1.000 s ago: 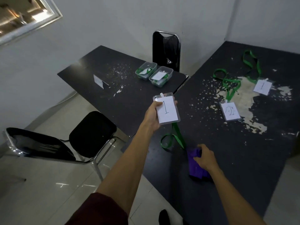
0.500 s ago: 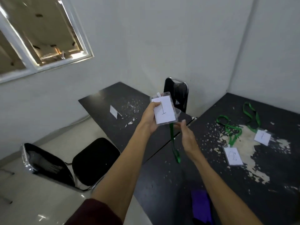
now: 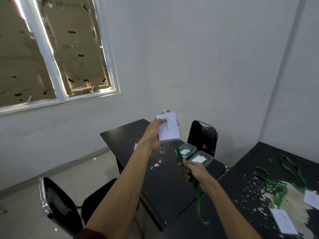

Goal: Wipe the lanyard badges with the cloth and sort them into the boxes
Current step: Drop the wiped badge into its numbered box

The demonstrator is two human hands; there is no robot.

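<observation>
The left hand (image 3: 152,135) holds up the white card badge in its clear plastic sleeve (image 3: 168,129), thumb on the face and fingers behind. The number 1 drawn on it can be read this way, and I judge this serves to choose the box. The right hand (image 3: 195,171) is closed around the green fabric lanyard strap (image 3: 198,200) a little below the badge, probably to gather it so it does not swing or catch on an edge. Badge and strap hang in the air above the far black tabletop (image 3: 120,135), not touching it. The two clear plastic boxes (image 3: 209,160) stand side by side near the right edge of this tabletop, just beyond the right hand, with a black chair (image 3: 202,135) behind them. Both already contain white cards and green straps, so the strap should go in folded. On the nearer black tabletop (image 3: 245,173), toward its right edge, two more white badges (image 3: 283,221) lie with their green straps spread out. The cloth is not in view.
</observation>
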